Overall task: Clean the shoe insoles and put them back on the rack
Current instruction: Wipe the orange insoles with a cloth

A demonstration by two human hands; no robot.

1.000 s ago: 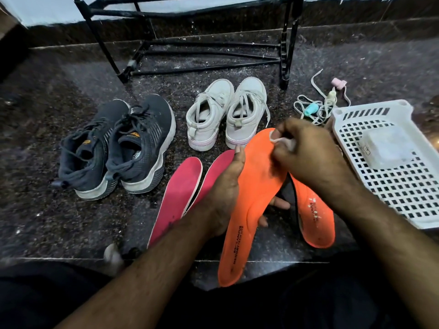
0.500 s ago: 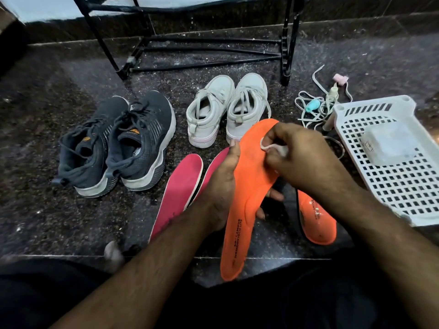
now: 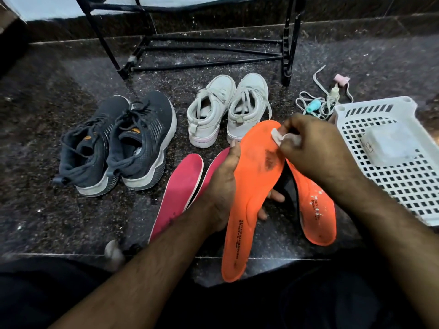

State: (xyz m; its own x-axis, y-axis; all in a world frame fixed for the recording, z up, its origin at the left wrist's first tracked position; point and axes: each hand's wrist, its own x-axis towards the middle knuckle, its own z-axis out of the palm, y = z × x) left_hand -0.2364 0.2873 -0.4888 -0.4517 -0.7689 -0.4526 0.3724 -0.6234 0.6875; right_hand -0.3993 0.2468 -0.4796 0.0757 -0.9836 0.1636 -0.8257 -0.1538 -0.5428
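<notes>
Dark speckled stone floor [image 3: 71,222]. Left hand [image 3: 222,186] grips the orange insole [image 3: 254,186] at centre; right hand [image 3: 313,148] pinches a white wipe [image 3: 276,136] at one o'clock. Rub firmly over the dark stain.

An orange insole [image 3: 251,186] was held up off the floor, toe far, with a dark smudge near its forefoot. A second orange insole [image 3: 316,210] lay just right of it. Two pink insoles [image 3: 180,188] lay left. The black rack [image 3: 202,41] stood far.
</notes>
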